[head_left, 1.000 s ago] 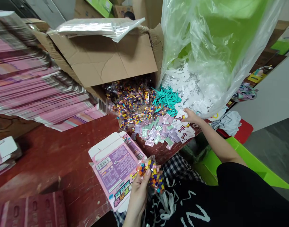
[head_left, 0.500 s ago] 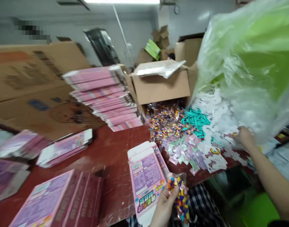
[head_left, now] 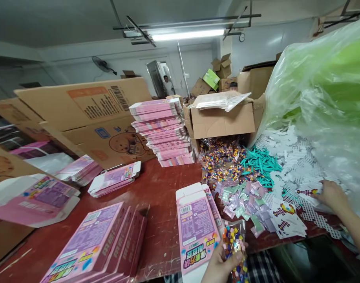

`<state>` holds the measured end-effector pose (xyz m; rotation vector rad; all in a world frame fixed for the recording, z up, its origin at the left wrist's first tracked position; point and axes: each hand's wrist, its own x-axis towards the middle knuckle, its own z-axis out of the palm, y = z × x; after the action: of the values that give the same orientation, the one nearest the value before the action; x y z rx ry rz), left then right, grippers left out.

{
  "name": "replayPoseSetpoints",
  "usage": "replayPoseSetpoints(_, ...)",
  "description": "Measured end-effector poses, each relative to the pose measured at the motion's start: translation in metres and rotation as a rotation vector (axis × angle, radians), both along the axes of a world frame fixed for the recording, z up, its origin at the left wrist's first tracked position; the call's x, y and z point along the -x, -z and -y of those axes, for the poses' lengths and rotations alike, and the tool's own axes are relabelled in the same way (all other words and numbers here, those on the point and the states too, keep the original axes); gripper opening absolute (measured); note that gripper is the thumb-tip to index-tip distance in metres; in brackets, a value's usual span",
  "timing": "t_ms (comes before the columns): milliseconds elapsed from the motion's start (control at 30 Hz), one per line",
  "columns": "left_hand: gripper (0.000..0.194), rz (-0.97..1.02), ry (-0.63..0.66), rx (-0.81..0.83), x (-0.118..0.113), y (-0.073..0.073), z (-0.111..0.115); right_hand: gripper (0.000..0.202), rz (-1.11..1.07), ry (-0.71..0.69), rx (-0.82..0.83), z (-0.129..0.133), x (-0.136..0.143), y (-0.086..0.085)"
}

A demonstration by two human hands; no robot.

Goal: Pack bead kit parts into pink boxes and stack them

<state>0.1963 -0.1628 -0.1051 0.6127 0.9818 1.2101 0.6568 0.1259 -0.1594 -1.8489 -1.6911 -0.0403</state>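
Note:
My left hand [head_left: 223,261], low in the view near the table's front edge, grips a clear bag of colourful beads [head_left: 236,245]. Beside it lies a flat pink and purple box [head_left: 196,226], partly over another one. My right hand [head_left: 333,195] reaches over the white perforated sheets at the right, its fingers pinched at the edge of a white card with a printed pattern [head_left: 307,192]. More printed cards [head_left: 287,220] lie between the hands, next to small pastel packets [head_left: 241,198]. Behind them are teal sticks [head_left: 264,165] and a heap of bead bags [head_left: 221,159].
Flat boxes are stacked [head_left: 165,131] beside an open carton [head_left: 223,122]. Filled pink boxes [head_left: 94,243] stand at the front left, near large cardboard [head_left: 103,118]. A green bag in clear plastic [head_left: 329,86] bulges at the right. A person [head_left: 167,79] is far back.
The view has swung left and tilted up, so objects appear further right and lower. My left hand still holds the bead bag, and my right hand remains at the white sheets.

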Motion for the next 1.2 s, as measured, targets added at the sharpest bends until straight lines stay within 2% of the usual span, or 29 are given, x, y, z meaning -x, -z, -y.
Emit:
replayPoseSetpoints(67,0.056,-0.002,-0.004,-0.006,0.001,0.001,0.000,0.037,0.013,-0.028,0.025,0.000,0.004,-0.008)
replayPoseSetpoints(133,0.056,0.032,-0.009,0.003,0.000,0.000,0.000,0.032,-0.019,-0.037,0.085,0.002,0.014,-0.026)
replayPoseSetpoints(200,0.054,0.078,-0.032,0.032,-0.002,-0.005,-0.001,0.030,-0.109,0.041,0.075,0.012,0.034,-0.055)
replayPoseSetpoints(233,0.052,0.092,-0.046,0.056,-0.003,-0.009,-0.001,0.031,-0.177,0.107,0.030,0.022,0.048,-0.072)
replayPoseSetpoints(300,0.050,0.084,-0.055,0.101,-0.006,-0.020,-0.002,0.036,-0.357,0.133,-0.088,0.051,0.086,-0.105)
replayPoseSetpoints(333,0.051,0.075,-0.046,0.116,-0.008,-0.026,-0.004,0.047,-0.487,0.096,-0.091,0.069,0.109,-0.118)
replayPoseSetpoints(400,0.056,0.065,-0.014,0.114,-0.013,-0.034,-0.010,0.065,-0.780,-0.187,0.083,0.107,0.162,-0.131)
replayPoseSetpoints(433,0.060,0.083,0.005,0.123,-0.016,-0.034,-0.014,0.071,-0.890,-0.390,0.255,0.125,0.190,-0.129)
replayPoseSetpoints(467,0.066,0.107,0.015,0.135,-0.018,-0.033,-0.018,0.076,-0.975,-0.517,0.421,0.141,0.217,-0.123)
replayPoseSetpoints(533,0.071,0.102,-0.005,0.131,-0.024,-0.025,-0.024,0.079,-1.067,-0.659,0.594,0.169,0.262,-0.100)
replayPoseSetpoints(600,0.069,0.020,-0.037,0.079,-0.029,-0.017,-0.023,0.075,-1.043,-0.641,0.524,0.188,0.288,-0.077)
replayPoseSetpoints(667,0.067,-0.059,-0.046,0.032,-0.032,-0.012,-0.019,0.059,-0.948,-0.612,0.362,0.195,0.297,-0.065)
replayPoseSetpoints(733,0.065,-0.063,-0.035,0.040,-0.034,-0.012,-0.015,0.041,-0.876,-0.674,0.279,0.193,0.296,-0.064)
replayPoseSetpoints(767,0.065,-0.047,-0.041,0.056,-0.034,-0.014,-0.014,0.039,-0.874,-0.738,0.296,0.191,0.295,-0.066)
replayPoseSetpoints(867,0.067,0.012,-0.095,0.115,-0.034,-0.020,-0.013,0.049,-0.951,-0.904,0.473,0.185,0.296,-0.072)
replayPoseSetpoints(933,0.062,0.028,-0.120,0.142,-0.032,-0.024,-0.012,0.056,-1.004,-0.945,0.561,0.176,0.298,-0.071)
replayPoseSetpoints(1000,0.057,-0.003,-0.112,0.139,-0.028,-0.028,-0.007,0.051,-0.999,-0.968,0.559,0.152,0.297,-0.067)
replayPoseSetpoints(1067,0.052,-0.074,-0.099,0.097,-0.022,-0.032,0.000,0.042,-0.900,-0.887,0.437,0.110,0.291,-0.061)
replayPoseSetpoints(1167,0.046,-0.185,-0.123,0.034,-0.016,-0.036,0.012,0.033,-0.527,-0.498,0.142,0.027,0.280,-0.051)
replayPoseSetpoints(1200,0.046,-0.190,-0.130,0.037,-0.015,-0.037,0.015,0.032,-0.367,-0.418,0.122,0.000,0.277,-0.048)
